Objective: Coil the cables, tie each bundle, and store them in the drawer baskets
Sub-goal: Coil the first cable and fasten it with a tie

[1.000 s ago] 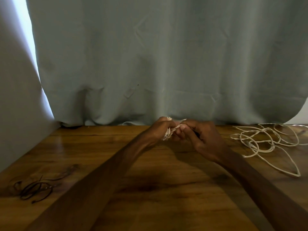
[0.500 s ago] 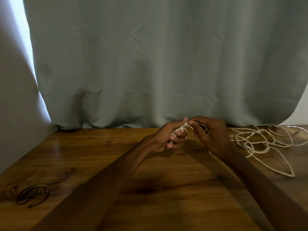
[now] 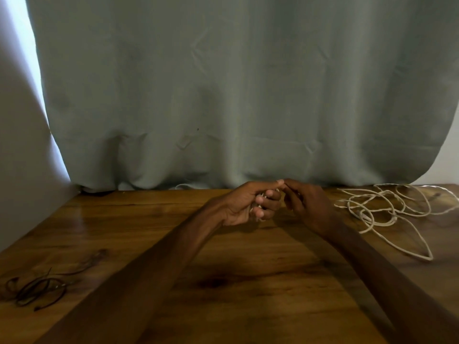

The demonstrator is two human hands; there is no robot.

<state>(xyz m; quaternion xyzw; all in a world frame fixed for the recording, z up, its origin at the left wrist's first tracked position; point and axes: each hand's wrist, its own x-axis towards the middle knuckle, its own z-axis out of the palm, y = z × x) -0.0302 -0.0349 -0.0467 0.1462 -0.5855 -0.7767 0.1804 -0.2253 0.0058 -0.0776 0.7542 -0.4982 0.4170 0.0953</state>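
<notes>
Both hands meet over the far middle of the wooden table [image 3: 248,281]. My left hand [image 3: 250,204] is curled around a small bundle of white cable, of which only slivers show between the fingers. My right hand [image 3: 305,207] touches the left thumb tip with its fingertips; what it pinches is hidden. The rest of the white cable [image 3: 387,209] lies in loose tangled loops on the table to the right of my right hand.
A thin dark cable [image 3: 37,289] lies in a loose tangle near the table's front left. A grey-green curtain [image 3: 223,95] hangs along the table's far edge. A pale wall [image 3: 17,170] borders the left side.
The coiled white strands that showed between my hands are now mostly closed inside my left fist. My right fingertips have come up against the left thumb.
</notes>
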